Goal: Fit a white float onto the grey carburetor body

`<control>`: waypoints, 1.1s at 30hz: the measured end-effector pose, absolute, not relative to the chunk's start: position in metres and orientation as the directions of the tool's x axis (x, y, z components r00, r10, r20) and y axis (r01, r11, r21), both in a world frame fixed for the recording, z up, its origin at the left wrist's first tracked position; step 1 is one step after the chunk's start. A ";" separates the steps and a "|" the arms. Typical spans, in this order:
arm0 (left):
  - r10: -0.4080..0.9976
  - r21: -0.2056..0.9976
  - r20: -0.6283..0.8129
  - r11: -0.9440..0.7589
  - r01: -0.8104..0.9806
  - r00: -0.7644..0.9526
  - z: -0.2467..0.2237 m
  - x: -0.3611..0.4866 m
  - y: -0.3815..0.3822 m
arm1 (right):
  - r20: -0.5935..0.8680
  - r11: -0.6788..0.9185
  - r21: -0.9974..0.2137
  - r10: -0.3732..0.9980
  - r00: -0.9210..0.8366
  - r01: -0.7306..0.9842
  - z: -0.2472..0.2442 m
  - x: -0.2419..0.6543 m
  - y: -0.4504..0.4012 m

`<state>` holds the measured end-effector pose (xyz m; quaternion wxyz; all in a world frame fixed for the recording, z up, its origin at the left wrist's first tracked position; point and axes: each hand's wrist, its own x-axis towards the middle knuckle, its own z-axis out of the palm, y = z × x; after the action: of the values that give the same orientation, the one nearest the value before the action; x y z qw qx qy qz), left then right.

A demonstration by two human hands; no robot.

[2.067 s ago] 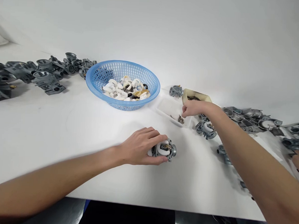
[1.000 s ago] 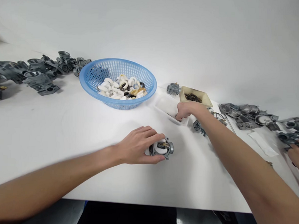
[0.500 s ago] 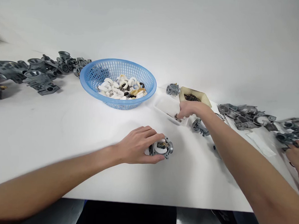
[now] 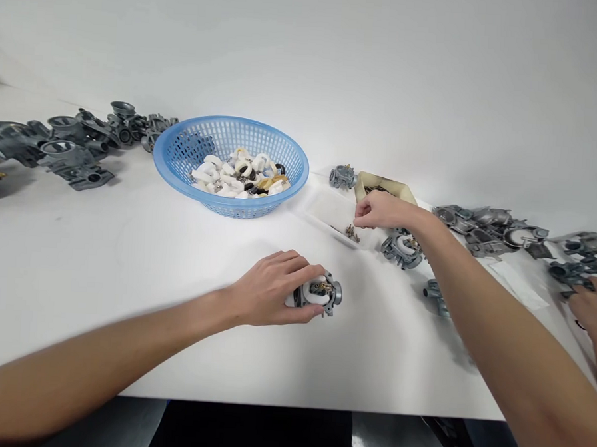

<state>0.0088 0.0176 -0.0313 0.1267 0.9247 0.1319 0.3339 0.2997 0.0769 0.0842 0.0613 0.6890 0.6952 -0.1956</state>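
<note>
A grey metal carburetor body [image 4: 335, 293] with a white C-shaped float lies on the white table in front of me. My left hand [image 4: 278, 289] grips it from the left, thumb below and fingers above. Over the right side of a shallow white tray [image 4: 324, 201], my right hand [image 4: 379, 211] is closed with fingertips pinched; whatever they hold, if anything, is too small to make out. Small brass-coloured parts [image 4: 352, 233] lie in the tray just below those fingertips. Behind my right hand stands a cream box [image 4: 405, 192] with dark rings inside.
A blue basket [image 4: 229, 208] of white, black and yellow floats stands behind my left hand. Carburetor bodies lie at the left [image 4: 76, 165], beside the right forearm [image 4: 402, 249] and in a pile at right [image 4: 493, 227]. Another person's hand [image 4: 594, 306] touches parts at the far right.
My right hand has lifted up and slightly right from the small parts in the tray. The left hand keeps its grip on the carburetor body. The view has shifted slightly.
</note>
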 end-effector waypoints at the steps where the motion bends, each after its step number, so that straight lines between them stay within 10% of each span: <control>1: 0.333 0.324 0.582 -0.932 0.164 0.742 -0.032 0.009 0.018 | -0.334 -0.021 -0.228 0.941 -0.058 0.973 0.083 0.300 0.076; 10: 0.380 0.374 0.605 -0.911 0.172 0.699 -0.029 0.011 0.013 | -0.066 0.094 -0.616 0.983 -0.170 0.782 0.071 0.273 0.025; 14: 0.411 0.411 0.643 -0.897 0.162 0.646 -0.029 0.012 0.009 | 0.089 0.155 -0.913 0.978 -0.187 0.376 0.038 0.251 -0.010; 33: 0.392 0.419 0.594 -0.896 0.146 0.702 -0.026 0.010 0.011 | 0.077 0.088 -0.988 0.994 -0.081 0.131 -0.001 0.234 -0.043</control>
<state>0.0098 0.0115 -0.0259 0.1727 0.9063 0.1483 0.3560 0.2341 -0.0432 -0.0010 -0.4661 0.4920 0.5714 -0.4627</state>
